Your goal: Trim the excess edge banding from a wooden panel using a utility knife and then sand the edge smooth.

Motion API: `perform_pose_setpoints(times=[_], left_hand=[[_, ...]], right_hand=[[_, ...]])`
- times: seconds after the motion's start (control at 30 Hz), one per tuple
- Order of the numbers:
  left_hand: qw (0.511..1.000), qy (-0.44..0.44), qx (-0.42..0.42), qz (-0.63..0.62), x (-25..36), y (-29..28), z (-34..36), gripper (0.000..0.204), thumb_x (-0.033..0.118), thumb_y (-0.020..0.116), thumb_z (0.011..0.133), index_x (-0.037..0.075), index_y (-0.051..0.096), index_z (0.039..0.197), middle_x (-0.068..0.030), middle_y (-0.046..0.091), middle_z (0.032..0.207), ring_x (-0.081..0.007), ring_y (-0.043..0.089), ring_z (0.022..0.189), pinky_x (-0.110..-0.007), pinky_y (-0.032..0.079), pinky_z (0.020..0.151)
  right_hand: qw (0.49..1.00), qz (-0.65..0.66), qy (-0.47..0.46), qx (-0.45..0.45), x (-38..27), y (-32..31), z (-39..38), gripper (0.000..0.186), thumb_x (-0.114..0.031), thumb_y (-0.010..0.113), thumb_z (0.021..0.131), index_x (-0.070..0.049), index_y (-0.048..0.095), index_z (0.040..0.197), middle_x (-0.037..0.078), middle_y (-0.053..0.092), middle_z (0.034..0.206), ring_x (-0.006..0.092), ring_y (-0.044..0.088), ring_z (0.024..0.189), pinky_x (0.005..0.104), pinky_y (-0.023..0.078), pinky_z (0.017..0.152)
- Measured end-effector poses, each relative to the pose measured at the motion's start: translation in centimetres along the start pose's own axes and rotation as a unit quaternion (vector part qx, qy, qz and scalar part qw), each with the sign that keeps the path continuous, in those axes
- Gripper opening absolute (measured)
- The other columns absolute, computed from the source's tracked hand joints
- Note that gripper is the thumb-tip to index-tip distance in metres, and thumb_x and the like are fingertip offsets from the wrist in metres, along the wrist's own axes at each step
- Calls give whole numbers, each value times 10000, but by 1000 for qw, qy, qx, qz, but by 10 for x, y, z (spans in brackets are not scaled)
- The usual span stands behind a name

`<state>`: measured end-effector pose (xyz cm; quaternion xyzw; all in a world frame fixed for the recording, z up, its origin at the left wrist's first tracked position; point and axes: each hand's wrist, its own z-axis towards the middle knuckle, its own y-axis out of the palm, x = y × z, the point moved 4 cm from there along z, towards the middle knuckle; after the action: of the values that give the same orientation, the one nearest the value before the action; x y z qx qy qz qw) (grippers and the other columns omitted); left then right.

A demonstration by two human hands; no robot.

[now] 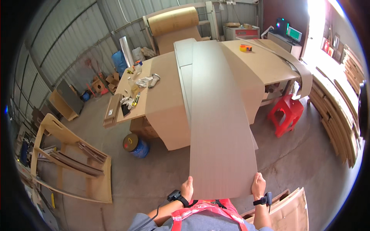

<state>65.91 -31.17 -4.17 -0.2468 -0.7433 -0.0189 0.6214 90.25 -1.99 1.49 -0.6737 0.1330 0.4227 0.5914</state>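
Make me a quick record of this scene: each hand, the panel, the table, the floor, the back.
Left hand: fingers at the grey panel's near left edge
Right hand: fingers at its near right edge
Panel: long, far part lying over the table
Table: brown-covered; clear bottle and white cloth or gloves toward the left
Floor: blue drum left, red stool right
Back: large brown roll on a stand

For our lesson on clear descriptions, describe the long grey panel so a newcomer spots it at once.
Find the big brown-covered worktable mid-picture. From its top, the long grey panel stretches toward the person. Unlike the pale panelling at its left, it is gripped by the left hand and right hand.
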Motion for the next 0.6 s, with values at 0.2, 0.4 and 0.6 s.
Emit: perform_pose_setpoints(times=[0.2,0.4,0.6], left_hand=[[1000,4,-7,-8,15,15,-17,665,545,370,1040,-38,612,832,-128,572,679,-195,518,685,-403,443,675],[999,13,25,32,26,35,-35,673,548,360,1040,-38,590,803,-152,552,670,-215,514,670,-416,438,665],[998,23,9,66,4,60,-40,655,540,353,1042,-25,622,849,-191,605,719,-283,602,715,-450,451,688]], right_hand=[[1000,-16,22,-15,1,-18,9,413,-335,401,1047,19,576,927,288,624,845,499,592,829,509,463,693],[997,-69,-17,-11,18,-29,24,406,-351,402,1043,-7,561,897,286,632,795,508,602,797,562,461,668],[996,-69,-51,-16,27,-41,42,394,-353,417,1035,-16,577,908,282,642,822,502,609,824,566,470,693]])
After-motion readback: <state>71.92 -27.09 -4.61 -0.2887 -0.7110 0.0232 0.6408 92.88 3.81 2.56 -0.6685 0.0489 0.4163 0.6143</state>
